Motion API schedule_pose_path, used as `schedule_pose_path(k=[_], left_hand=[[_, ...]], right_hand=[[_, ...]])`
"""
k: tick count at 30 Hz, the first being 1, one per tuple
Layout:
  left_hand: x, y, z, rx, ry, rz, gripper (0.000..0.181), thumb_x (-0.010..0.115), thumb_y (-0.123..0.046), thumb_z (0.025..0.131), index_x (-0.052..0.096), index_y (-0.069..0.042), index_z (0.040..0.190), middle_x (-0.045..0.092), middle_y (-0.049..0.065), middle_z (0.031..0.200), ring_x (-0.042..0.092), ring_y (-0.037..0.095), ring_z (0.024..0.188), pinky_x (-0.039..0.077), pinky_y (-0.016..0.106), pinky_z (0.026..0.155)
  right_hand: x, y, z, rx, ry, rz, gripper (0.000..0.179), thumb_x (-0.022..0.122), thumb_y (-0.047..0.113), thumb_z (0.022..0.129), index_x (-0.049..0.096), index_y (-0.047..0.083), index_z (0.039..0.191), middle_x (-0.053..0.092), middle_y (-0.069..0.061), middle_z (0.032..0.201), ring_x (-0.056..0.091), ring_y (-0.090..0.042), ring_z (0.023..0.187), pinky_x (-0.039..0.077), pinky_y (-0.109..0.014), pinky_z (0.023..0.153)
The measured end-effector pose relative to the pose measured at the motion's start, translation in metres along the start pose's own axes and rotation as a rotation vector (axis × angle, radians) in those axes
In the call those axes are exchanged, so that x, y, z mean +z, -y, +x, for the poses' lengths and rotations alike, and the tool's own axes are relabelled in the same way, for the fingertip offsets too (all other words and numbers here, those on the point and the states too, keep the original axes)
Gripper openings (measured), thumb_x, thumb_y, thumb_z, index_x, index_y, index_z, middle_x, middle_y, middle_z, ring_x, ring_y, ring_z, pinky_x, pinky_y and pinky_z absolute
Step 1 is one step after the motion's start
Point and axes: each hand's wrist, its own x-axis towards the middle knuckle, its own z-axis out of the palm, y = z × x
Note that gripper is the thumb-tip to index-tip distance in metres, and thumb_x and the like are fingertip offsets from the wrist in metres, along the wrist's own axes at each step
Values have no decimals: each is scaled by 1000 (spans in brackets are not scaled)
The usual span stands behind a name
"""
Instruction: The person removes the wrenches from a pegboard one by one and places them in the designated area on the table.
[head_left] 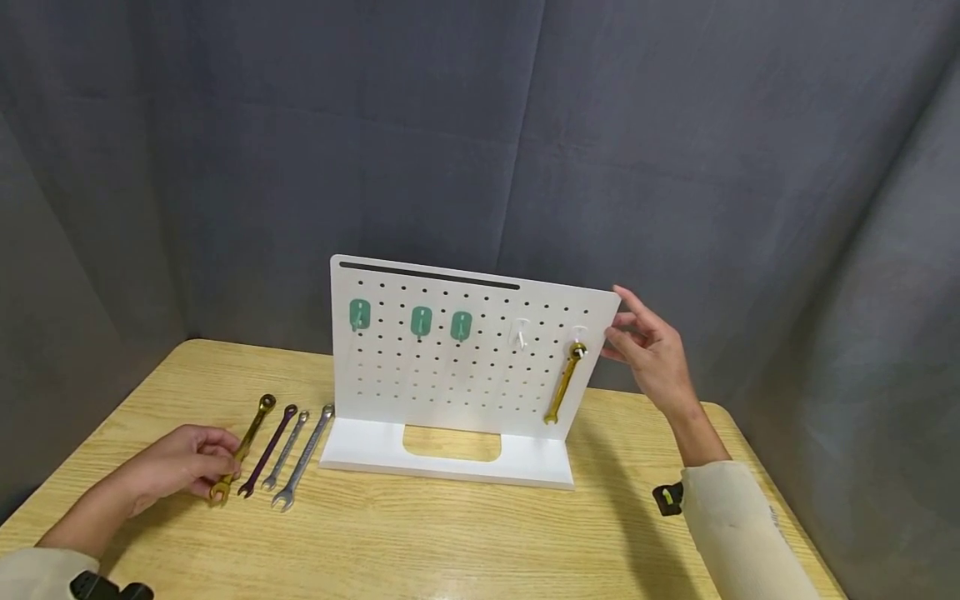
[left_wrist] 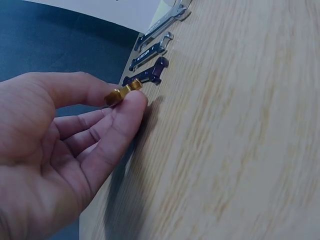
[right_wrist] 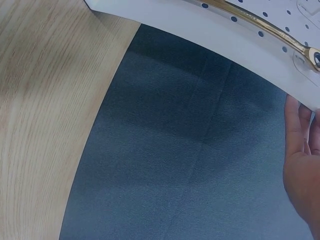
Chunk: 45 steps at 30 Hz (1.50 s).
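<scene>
At the left of the table, my left hand (head_left: 176, 462) pinches a gold combination wrench (left_wrist: 117, 96) near its open end, between thumb and fingers. To its right lie a purple wrench (head_left: 267, 451), a small silver wrench (head_left: 286, 451) and a longer silver wrench (head_left: 303, 457). My right hand (head_left: 651, 357) grips the upper right edge of a white pegboard (head_left: 465, 392). In the right wrist view, that hand (right_wrist: 299, 155) shows only partly, at the board's edge. Another gold wrench (head_left: 564, 387) hangs by its ring end from the board's rightmost hook.
Three green hooks, one of them the middle hook (head_left: 421, 322), and a clear hook (head_left: 521, 334) sit on the board. Its white base (head_left: 367, 442) rests on the wooden table (head_left: 420, 533). Grey curtain (head_left: 450, 133) surrounds the table behind and at both sides.
</scene>
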Motion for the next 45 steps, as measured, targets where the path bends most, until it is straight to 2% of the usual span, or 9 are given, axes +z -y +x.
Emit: schedule_pose_path(k=[6, 10, 15, 22, 28, 36, 45], left_hand=[[1, -2, 0, 0, -31, 79, 29, 57, -4, 102, 53, 17, 121, 61, 8, 88, 62, 23, 77, 58, 38, 64], [2, -1, 1, 10, -59, 89, 28, 59, -3, 101, 53, 18, 120, 62, 9, 88, 64, 25, 76, 59, 39, 64], [3, 1, 1, 58, -78, 77, 27, 59, 1, 100, 53, 19, 118, 61, 10, 86, 64, 25, 69, 59, 37, 61], [8, -1, 1, 101, -142, 211, 28, 67, -2, 97, 58, 15, 118, 62, 8, 83, 62, 22, 68, 56, 34, 57], [9, -3, 0, 100, -139, 220, 28, 67, -4, 98, 58, 14, 119, 58, 8, 82, 59, 22, 67, 55, 35, 55], [14, -3, -1, 135, -153, 254, 26, 67, -4, 98, 59, 12, 117, 52, 7, 79, 56, 20, 65, 55, 34, 55], [14, -1, 0, 128, -129, 220, 25, 62, 2, 98, 57, 14, 120, 53, 9, 80, 56, 21, 65, 55, 35, 55]], right_hand=[[2, 1, -1, -5, -3, 2, 65, 60, -9, 100, 46, 18, 157, 59, -21, 112, 70, -11, 96, 59, -29, 81], [3, 2, 0, -10, -7, 8, 64, 61, -10, 99, 47, 17, 156, 59, -21, 112, 70, -11, 94, 60, -30, 80], [1, 3, 1, -20, -16, 10, 63, 61, -10, 99, 48, 15, 155, 61, -17, 111, 71, -11, 93, 60, -31, 78], [0, 4, 0, -30, -9, -10, 64, 61, -9, 99, 46, 13, 157, 62, -19, 113, 71, -11, 95, 60, -29, 78], [1, 6, 2, -30, -5, 3, 64, 61, -10, 98, 45, 10, 156, 62, -22, 114, 72, -10, 94, 60, -30, 78], [1, 6, 4, -36, -9, 3, 62, 60, -12, 98, 44, 5, 155, 62, -20, 113, 72, -10, 93, 60, -29, 77], [2, 4, 3, -20, -11, 5, 61, 60, -11, 99, 44, 6, 156, 63, -17, 113, 71, -10, 95, 60, -30, 79]])
